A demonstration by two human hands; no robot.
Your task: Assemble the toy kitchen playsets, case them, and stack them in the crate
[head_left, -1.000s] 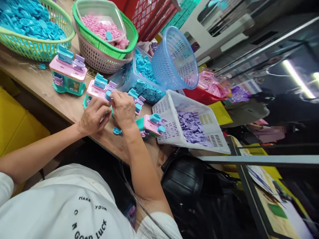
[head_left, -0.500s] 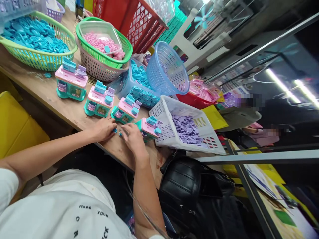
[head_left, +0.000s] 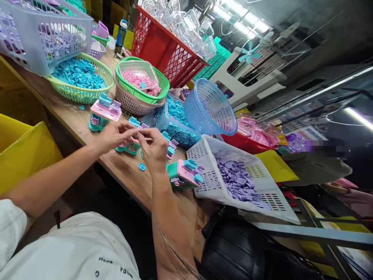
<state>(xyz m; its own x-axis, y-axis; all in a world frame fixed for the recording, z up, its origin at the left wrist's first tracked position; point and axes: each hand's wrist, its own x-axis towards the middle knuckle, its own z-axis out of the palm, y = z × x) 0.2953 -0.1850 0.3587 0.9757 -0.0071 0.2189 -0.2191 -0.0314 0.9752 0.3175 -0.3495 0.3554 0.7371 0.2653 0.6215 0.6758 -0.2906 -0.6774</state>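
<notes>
Head view has our left hand (head_left: 115,136) and right hand (head_left: 154,149) meeting, fingertips close together, before or above a partly hidden pink-and-teal toy (head_left: 128,149) on the desk (head_left: 128,171). Our fingers are bent inward; we cannot tell whether they grip anything. From that toy, a blue disc (head_left: 142,167) lies at five o'clock, another toy (head_left: 97,120) stands at eleven, and the end toy (head_left: 186,173) at four. Working well here, we judge, calls for steady wrists, a light pinch and a clear sightline past our knuckles.
</notes>
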